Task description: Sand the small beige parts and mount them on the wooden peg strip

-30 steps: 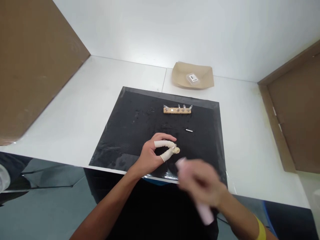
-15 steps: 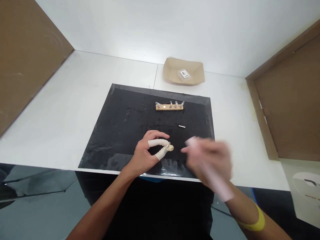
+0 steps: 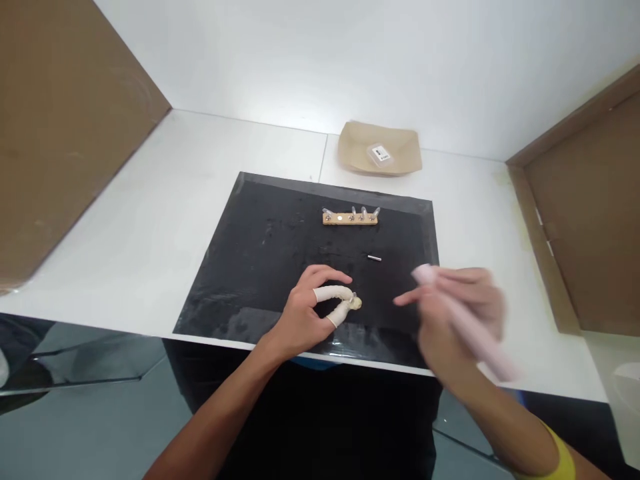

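My left hand (image 3: pixel 310 307), with white finger cots on thumb and index finger, rests low over the black mat (image 3: pixel 270 247). Those two fingertips pinch a small pale-yellow rounded piece (image 3: pixel 355 304) that has a clear tip on it. Off to the right, my right hand (image 3: pixel 460 313) is closed round a pink pen-shaped tool (image 3: pixel 473 330), slanting up to the left and smeared by motion. Its extended finger points toward the left hand, with a gap between. Beyond both hands lies a wooden strip (image 3: pixel 345 219) bearing several clear nail tips and one bare white spot.
A short silver rod (image 3: pixel 375 258) lies on the mat between the strip and my hands. Behind the mat, a brown paper tray (image 3: pixel 350 160) holds a small clear labelled box (image 3: pixel 381 155). Brown panels (image 3: pixel 65 120) stand at both sides of the white table (image 3: pixel 165 200).
My right hand has drawn away to the right with the pink tool. My left hand keeps its pinch on the pale-yellow piece. The whole view has shifted slightly.
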`<action>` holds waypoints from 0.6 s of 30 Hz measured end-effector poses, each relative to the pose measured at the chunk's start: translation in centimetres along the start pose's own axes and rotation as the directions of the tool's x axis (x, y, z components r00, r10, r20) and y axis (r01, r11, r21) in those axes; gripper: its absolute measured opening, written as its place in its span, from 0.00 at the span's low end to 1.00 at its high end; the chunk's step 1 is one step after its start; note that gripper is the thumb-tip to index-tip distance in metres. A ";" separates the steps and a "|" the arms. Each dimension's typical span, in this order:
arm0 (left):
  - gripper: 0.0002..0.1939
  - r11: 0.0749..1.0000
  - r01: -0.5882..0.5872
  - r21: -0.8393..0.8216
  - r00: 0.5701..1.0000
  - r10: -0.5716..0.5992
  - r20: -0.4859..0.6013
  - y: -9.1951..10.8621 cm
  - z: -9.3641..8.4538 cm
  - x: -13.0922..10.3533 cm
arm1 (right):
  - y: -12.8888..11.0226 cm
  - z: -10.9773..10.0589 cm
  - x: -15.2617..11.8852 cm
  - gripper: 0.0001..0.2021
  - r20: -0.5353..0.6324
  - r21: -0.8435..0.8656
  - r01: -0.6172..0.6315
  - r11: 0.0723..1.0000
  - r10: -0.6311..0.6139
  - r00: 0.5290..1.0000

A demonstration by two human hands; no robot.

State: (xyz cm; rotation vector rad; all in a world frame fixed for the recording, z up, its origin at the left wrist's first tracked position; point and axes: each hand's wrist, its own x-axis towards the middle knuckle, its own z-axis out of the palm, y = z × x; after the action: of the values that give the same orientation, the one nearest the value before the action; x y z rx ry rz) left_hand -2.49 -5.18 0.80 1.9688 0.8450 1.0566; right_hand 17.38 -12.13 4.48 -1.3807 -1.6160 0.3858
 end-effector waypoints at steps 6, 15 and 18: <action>0.08 0.996 0.054 -0.067 0.999 -0.054 -0.002 -0.1 -0.3 0.0 | 0.0 -1.0 0.4 0.14 -0.098 0.007 0.010 1.000 -0.009 0.995; 0.01 0.888 0.238 -0.393 0.969 -0.246 0.030 -0.5 -0.8 0.0 | -1.0 2.1 -1.1 0.13 -0.175 0.108 -0.008 0.994 0.026 0.984; 0.02 0.810 0.290 -0.510 0.947 -0.321 0.029 -0.5 -0.8 0.1 | -1.2 2.5 -1.1 0.15 -0.092 0.139 -0.011 0.990 0.024 0.995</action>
State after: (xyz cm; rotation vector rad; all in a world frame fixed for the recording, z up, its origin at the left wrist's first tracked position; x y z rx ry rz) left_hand -3.24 -4.63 0.66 1.3110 0.7818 1.0195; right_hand 14.62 -12.72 3.57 -1.2898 -1.4738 0.4293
